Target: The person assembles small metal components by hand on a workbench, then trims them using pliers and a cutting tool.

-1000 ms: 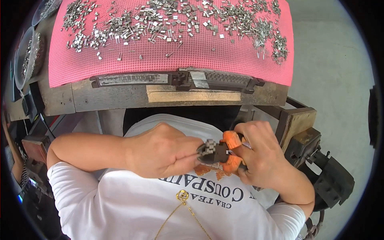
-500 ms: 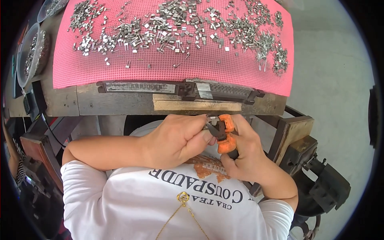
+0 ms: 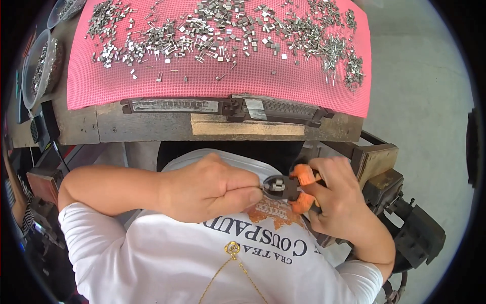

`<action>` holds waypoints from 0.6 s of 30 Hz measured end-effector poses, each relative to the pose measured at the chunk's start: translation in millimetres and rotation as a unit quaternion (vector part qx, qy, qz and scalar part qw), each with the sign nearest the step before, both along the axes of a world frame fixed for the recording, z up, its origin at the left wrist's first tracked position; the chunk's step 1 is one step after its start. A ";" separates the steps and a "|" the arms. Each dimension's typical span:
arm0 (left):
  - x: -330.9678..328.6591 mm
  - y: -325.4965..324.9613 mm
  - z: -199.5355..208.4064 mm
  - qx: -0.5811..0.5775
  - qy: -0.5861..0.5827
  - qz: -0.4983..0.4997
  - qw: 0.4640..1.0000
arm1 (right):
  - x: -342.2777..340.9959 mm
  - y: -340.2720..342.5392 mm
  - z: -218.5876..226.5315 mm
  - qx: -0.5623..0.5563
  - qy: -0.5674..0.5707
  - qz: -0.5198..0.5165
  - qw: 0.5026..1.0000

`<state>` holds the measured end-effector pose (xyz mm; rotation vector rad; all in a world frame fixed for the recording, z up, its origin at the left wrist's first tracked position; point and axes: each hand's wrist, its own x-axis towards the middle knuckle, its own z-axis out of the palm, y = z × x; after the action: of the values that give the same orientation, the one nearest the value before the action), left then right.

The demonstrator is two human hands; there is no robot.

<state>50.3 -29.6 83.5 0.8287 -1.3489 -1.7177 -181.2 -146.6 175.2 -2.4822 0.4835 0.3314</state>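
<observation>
My right hand (image 3: 336, 195) is closed around a pair of pliers (image 3: 290, 188) with orange grips and dark jaws. The jaws point left, toward my other hand, and a small silver metal part (image 3: 277, 186) shows at them. My left hand (image 3: 212, 187) is closed in a pinch, thumb against forefinger, right at the tip of the jaws. Whatever lies between those fingertips is hidden. Both hands are held in front of my white shirt, nearer to me than the table edge.
A pink textured mat (image 3: 152, 83) on the wooden table (image 3: 76, 124) bears many small silver metal parts (image 3: 212, 30). Dark metal fixtures (image 3: 276, 110) and a wooden strip (image 3: 248, 126) line the near edge. Clear tubs (image 3: 53, 66) stand left; a dark machine (image 3: 412, 233) is at right.
The pliers have turned so that their jaws face left with the handles spread, and have dropped slightly. Both hands have moved a little apart, the right one further right.
</observation>
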 end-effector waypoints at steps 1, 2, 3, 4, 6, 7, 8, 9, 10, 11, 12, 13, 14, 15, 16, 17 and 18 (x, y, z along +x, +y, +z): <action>4.6 -0.1 1.4 -0.029 -0.032 -0.032 0.999 | -1.3 -1.8 3.2 0.029 0.005 0.010 1.000; 6.4 -1.1 4.1 -0.029 -0.032 -0.033 0.999 | -0.7 -2.2 4.1 0.029 0.006 0.009 1.000; 7.5 -2.4 7.3 -0.031 -0.030 -0.026 0.999 | 1.2 -3.7 4.1 0.023 -0.006 0.009 1.000; 7.4 -3.1 9.4 -0.033 -0.028 -0.018 0.999 | 3.3 -5.1 4.2 0.017 -0.017 0.010 1.000; 3.8 -9.8 8.8 -0.020 -0.017 0.014 1.000 | 5.3 -10.0 -4.7 0.010 -0.025 0.012 1.000; 1.9 -12.8 7.3 0.021 0.013 0.033 0.999 | 8.0 -9.8 -8.0 0.038 -0.026 -0.015 0.999; 0.6 -12.6 5.4 0.065 0.045 0.049 0.996 | 10.0 -7.3 -10.0 0.069 -0.025 -0.045 0.996; 3.5 -12.2 2.1 0.072 0.023 0.024 0.997 | 12.1 -6.4 -11.3 0.109 -0.017 -0.063 0.992; 2.0 -11.6 -0.9 0.070 0.023 0.026 0.997 | 12.6 -5.7 -13.6 0.108 -0.017 -0.060 0.992; -0.2 -10.5 -4.3 0.052 0.031 0.057 0.997 | 13.0 -4.7 -16.2 0.159 -0.016 -0.082 0.984; -2.8 -9.9 -7.9 0.033 0.039 0.088 0.995 | 13.6 -4.2 -17.5 0.209 -0.016 -0.104 0.972; -6.0 -9.6 -12.5 0.033 0.038 0.090 0.995 | 15.2 -4.2 -16.4 0.208 -0.016 -0.102 0.973; -9.1 -10.7 -17.0 0.006 0.049 0.110 0.993 | 17.6 -5.4 -13.9 0.250 -0.005 -0.122 0.961; -10.6 -12.0 -18.8 -0.021 0.060 0.130 0.989 | 19.5 -6.2 -12.5 0.291 0.006 -0.141 0.946; -10.4 -13.7 -18.2 -0.022 0.059 0.132 0.989 | 20.6 -6.1 -13.8 0.290 0.005 -0.139 0.947; -10.2 -16.3 -17.1 -0.032 0.060 0.134 0.989 | 20.8 -5.9 -15.7 0.309 -0.007 -0.154 0.938; -9.7 -18.2 -16.2 -0.041 0.062 0.136 0.988 | 20.7 -5.8 -17.6 0.329 -0.019 -0.170 0.929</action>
<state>40.7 -47.8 67.2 0.8044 -1.1570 -1.4676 -160.4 -152.3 157.6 -1.7159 0.6490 0.2509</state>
